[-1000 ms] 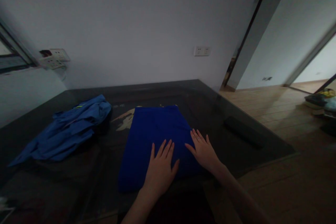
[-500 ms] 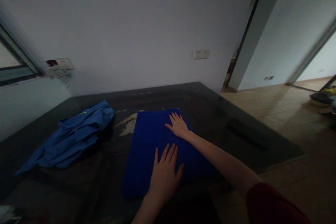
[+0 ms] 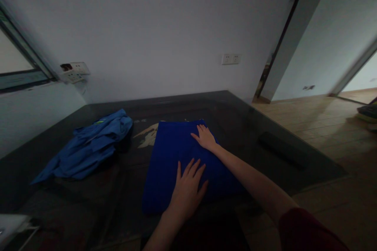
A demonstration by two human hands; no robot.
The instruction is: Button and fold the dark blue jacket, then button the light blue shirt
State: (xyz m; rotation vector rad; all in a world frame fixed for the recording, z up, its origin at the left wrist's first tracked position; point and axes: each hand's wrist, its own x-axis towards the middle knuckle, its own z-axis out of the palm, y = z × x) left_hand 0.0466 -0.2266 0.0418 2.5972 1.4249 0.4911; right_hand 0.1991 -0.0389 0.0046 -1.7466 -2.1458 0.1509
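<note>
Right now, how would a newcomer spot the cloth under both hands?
Start at the dark glossy table and look at its middle. The folded deep-blue cloth lies flat there under the left hand and right hand. Unlike the crumpled lighter-blue garment to its left, it is a neat rectangle.

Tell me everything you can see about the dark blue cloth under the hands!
The dark blue cloth is a plain, deep royal blue fabric, folded into a neat, flat rectangle with straight edges. It lies on the dark glossy table, to the right of a crumpled lighter blue garment. The left hand lies flat on its near part; the right hand rests flat near its far right corner.
</note>
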